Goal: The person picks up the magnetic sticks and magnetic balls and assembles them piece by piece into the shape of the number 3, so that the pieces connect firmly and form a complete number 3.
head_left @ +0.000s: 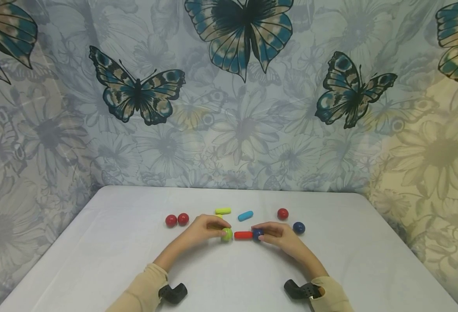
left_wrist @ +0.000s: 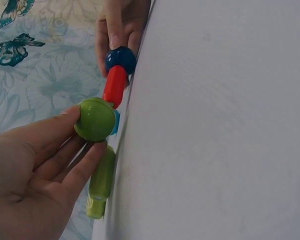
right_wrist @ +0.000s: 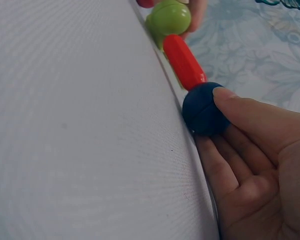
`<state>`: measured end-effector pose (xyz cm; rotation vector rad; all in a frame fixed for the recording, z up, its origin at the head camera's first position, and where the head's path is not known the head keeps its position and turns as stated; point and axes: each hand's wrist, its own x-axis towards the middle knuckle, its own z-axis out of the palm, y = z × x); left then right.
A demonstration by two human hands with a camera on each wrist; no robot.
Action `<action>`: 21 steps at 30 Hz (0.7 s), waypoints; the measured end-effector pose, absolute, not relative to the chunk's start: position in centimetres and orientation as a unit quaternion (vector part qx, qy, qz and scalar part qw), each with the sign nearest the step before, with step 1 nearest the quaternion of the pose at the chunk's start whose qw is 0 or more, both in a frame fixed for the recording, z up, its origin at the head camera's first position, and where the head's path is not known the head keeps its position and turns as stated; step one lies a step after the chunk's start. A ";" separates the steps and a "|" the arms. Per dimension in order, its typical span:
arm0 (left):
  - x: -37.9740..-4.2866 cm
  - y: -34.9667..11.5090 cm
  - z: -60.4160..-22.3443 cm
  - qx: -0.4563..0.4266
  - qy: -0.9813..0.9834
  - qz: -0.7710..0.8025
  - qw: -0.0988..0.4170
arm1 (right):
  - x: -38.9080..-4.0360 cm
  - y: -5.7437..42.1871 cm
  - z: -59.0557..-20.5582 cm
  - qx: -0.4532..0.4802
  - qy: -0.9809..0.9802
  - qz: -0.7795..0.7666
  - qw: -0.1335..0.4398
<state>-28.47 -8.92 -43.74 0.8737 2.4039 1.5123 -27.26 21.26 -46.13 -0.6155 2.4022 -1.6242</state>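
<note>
My left hand (head_left: 204, 228) pinches a green ball (left_wrist: 95, 120) between thumb and fingers. Opposite it, my right hand (head_left: 283, 237) grips a dark blue ball (right_wrist: 206, 109). A red rod (head_left: 243, 235) lies in line between the two balls, one end against the blue ball. In the head view a narrow gap separates the rod's other end from the green ball. Behind the left fingers, a second yellow-green rod (head_left: 219, 216) is mostly hidden.
Farther back on the white table (head_left: 229, 277) lie a yellow-green rod (head_left: 222, 211) and a light blue rod (head_left: 245, 216). Two red balls (head_left: 177, 219) sit to the left. Another red ball (head_left: 282, 213) and a dark blue ball (head_left: 299, 228) stand on the right.
</note>
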 end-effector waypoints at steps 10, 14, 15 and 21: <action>-28.5 -8.8 -44.0 0.294 0.808 0.502 0.086 | -27.2 21.2 -46.1 -0.224 0.801 -0.549 0.084; -28.6 -8.8 -44.0 0.299 0.810 0.497 0.088 | -27.2 21.2 -46.1 -0.226 0.803 -0.545 0.080; -28.6 -8.8 -44.1 0.300 0.810 0.495 0.088 | -27.3 21.1 -46.1 -0.226 0.804 -0.545 0.080; -28.6 -8.8 -44.3 0.300 0.811 0.496 0.085 | -27.3 21.2 -46.1 -0.228 0.804 -0.544 0.079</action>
